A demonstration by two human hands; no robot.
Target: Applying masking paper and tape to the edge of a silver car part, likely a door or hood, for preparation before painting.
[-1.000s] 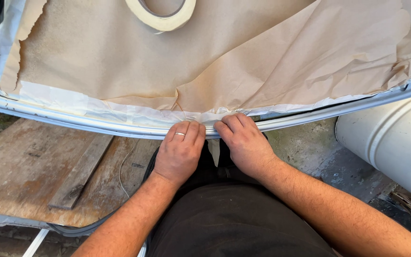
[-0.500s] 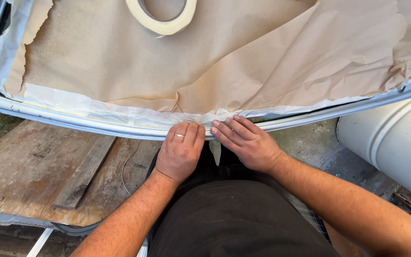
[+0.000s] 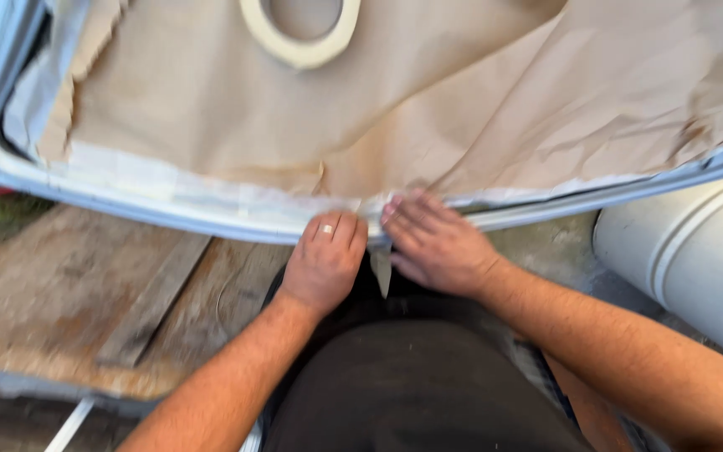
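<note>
Pressing side by side, the left hand (image 3: pixel 324 264) and the right hand (image 3: pixel 435 243) lie flat, fingers together, on the white tape strip (image 3: pixel 211 197) along the lower edge of the brown masking paper (image 3: pixel 395 109). Neither hand pinches anything. A loose tape end (image 3: pixel 381 269) hangs between them. A tape roll (image 3: pixel 301 33) rests on the paper above, and a white barrel (image 3: pixel 696 251) stands at the right.

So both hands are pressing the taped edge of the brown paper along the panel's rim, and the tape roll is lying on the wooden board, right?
Not quite: the head view shows the tape roll lying on the brown paper, not the wooden board. Left hand and right hand are at the taped edge.
</note>
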